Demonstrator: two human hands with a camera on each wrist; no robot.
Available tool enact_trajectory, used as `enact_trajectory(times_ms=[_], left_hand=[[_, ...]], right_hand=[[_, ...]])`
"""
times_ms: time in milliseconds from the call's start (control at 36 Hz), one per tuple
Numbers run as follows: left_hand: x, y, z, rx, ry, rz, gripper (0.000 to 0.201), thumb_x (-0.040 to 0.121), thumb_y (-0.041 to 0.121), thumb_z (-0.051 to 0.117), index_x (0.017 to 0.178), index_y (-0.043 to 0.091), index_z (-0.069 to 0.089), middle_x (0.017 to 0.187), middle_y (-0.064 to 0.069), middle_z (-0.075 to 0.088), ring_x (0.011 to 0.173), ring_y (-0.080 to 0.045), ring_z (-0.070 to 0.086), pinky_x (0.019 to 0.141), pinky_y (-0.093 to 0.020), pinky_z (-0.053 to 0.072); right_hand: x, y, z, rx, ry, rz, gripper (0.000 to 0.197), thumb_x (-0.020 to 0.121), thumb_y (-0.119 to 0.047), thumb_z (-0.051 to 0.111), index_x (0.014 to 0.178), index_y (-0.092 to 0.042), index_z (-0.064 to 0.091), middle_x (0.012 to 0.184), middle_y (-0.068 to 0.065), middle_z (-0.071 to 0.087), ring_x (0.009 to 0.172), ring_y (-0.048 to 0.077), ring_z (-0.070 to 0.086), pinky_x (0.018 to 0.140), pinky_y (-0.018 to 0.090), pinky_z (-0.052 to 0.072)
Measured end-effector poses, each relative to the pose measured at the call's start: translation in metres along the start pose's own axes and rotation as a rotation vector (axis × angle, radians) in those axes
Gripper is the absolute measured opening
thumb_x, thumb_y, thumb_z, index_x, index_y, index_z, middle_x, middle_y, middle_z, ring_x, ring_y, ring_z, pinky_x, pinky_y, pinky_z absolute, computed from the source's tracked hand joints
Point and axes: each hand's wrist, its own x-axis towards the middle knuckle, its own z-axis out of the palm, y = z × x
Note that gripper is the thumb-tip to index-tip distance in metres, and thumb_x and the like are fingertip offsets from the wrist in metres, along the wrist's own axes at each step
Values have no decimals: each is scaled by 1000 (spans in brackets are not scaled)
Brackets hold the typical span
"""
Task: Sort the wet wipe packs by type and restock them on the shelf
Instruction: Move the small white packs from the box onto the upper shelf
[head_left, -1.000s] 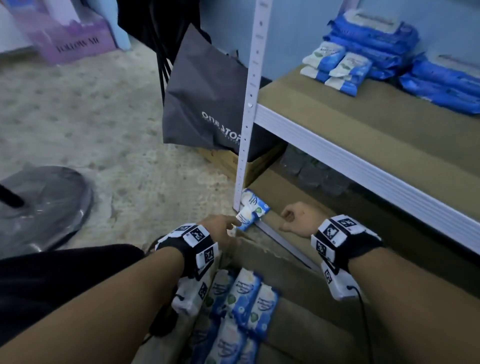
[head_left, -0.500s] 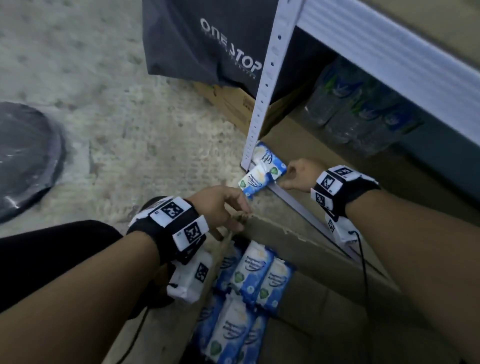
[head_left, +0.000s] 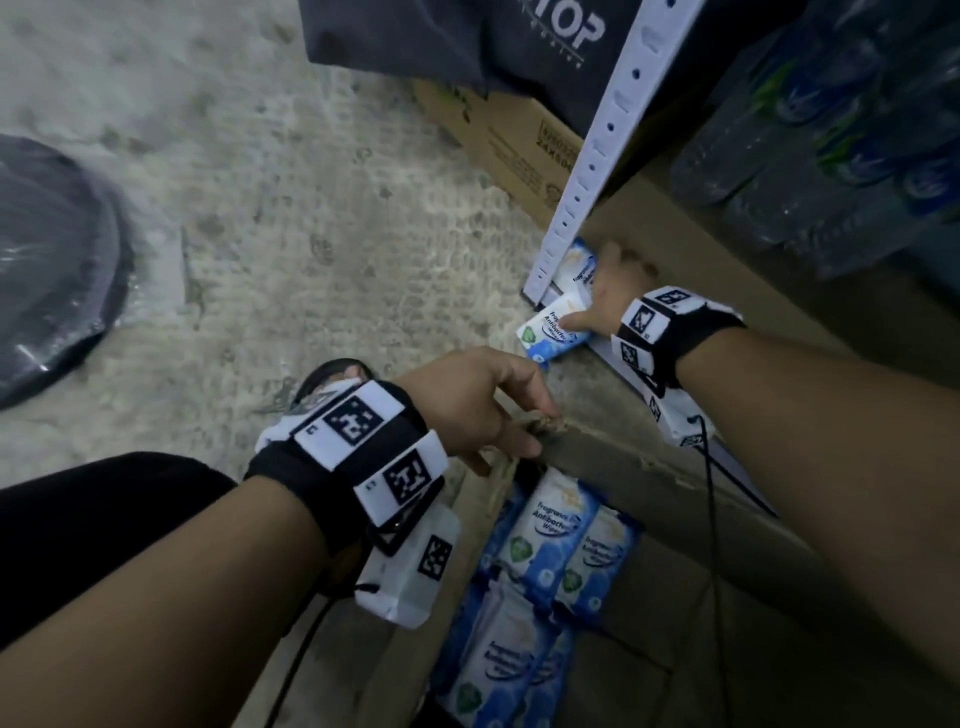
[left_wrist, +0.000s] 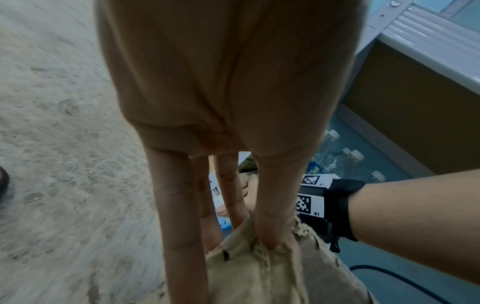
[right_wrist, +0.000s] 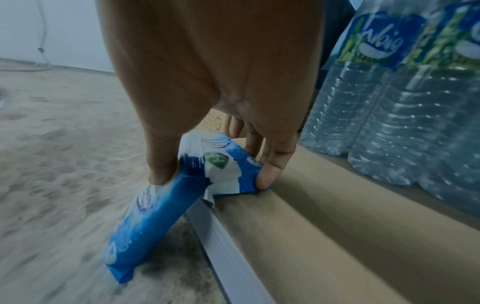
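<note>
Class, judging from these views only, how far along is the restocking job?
Nothing visible looks done. In hand: the right hand pinches one wipe pack against the bottom shelf edge, with another pack by the post. The left hand holds the box flap. Left: many packs in the box.

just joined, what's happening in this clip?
A person is crouched at a low shelf, restocking wipes. The right hand pinches a blue antibacterial wipe pack at the shelf's bottom edge, near the upright post. The left hand grips the torn rim of a cardboard box holding more wipe packs. Bottled water sits on the shelf behind.
</note>
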Motion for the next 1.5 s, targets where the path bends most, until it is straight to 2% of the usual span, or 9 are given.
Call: enact_trajectory(times_ms=[111, 444, 528, 639, 722, 972, 1139, 1278, 1500], left_hand=[[1, -1, -2, -13, -21, 17, 22, 81, 7, 78, 90, 25, 68, 92, 10, 61, 88, -24, 68, 64, -44, 62], [-2, 5, 2, 62, 22, 17, 26, 83, 3, 75, 93, 25, 68, 112, 5, 61, 92, -29, 69, 69, -46, 61], [-6, 14, 0, 154, 32, 30, 30, 81, 8, 78, 102, 26, 67, 113, 4, 62, 79, -15, 64, 77, -38, 57], [-16, 34, -2, 309, 172, 14, 37, 81, 25, 79, 116, 27, 67, 112, 9, 65, 88, -7, 59, 84, -23, 47], [-28, 52, 1, 401, 321, 54, 43, 80, 34, 79, 119, 29, 62, 116, 11, 64, 99, -9, 60, 85, -22, 45], [-80, 123, 20, 616, 441, 287, 65, 83, 45, 73, 138, 23, 46, 135, 4, 55, 122, -16, 52, 98, -31, 44], [-119, 168, 47, 571, 359, 451, 45, 85, 57, 63, 119, 28, 57, 110, 11, 66, 100, -8, 61, 90, -36, 52], [-148, 200, 72, 494, 308, 639, 29, 84, 53, 61, 99, 28, 65, 90, 9, 68, 82, -8, 61, 75, -31, 48], [-143, 225, 104, 347, 166, 776, 22, 92, 40, 60, 100, 20, 63, 88, 6, 67, 80, -12, 62, 70, -33, 48]], right_hand=[[-1, 5, -3, 42, -29, 22, 103, 60, -50, 90, 137, -2, 40, 135, 17, 51, 123, 35, 52, 100, 40, 45], [-37, 29, -34, 165, -21, 42, 77, 60, -44, 90, 115, -3, 53, 106, 10, 63, 86, 22, 55, 71, 27, 40], [-56, 33, -48, 221, 29, 15, 66, 62, -42, 89, 104, -4, 54, 102, 7, 61, 88, 22, 57, 71, 26, 40], [-92, 33, -70, 314, 72, -43, 51, 60, -43, 87, 90, -10, 62, 95, 6, 60, 84, 21, 61, 70, 29, 49], [-124, 32, -86, 381, 89, -91, 44, 56, -49, 85, 71, -20, 56, 87, 7, 64, 76, 20, 63, 56, 25, 40], [-260, 35, -169, 447, 224, -226, 62, 65, -43, 87, 105, -15, 49, 105, 3, 59, 94, 15, 58, 75, 31, 48], [-333, 59, -213, 568, 286, -202, 67, 63, -50, 86, 109, -21, 47, 97, -9, 61, 83, 0, 57, 60, 18, 45], [-376, 87, -227, 742, 349, -155, 69, 59, -56, 85, 111, -29, 47, 98, -18, 64, 82, -5, 61, 67, 22, 50], [-403, 126, -226, 958, 405, -72, 64, 61, -51, 87, 108, -30, 48, 92, -13, 68, 71, -4, 65, 55, 15, 47]])
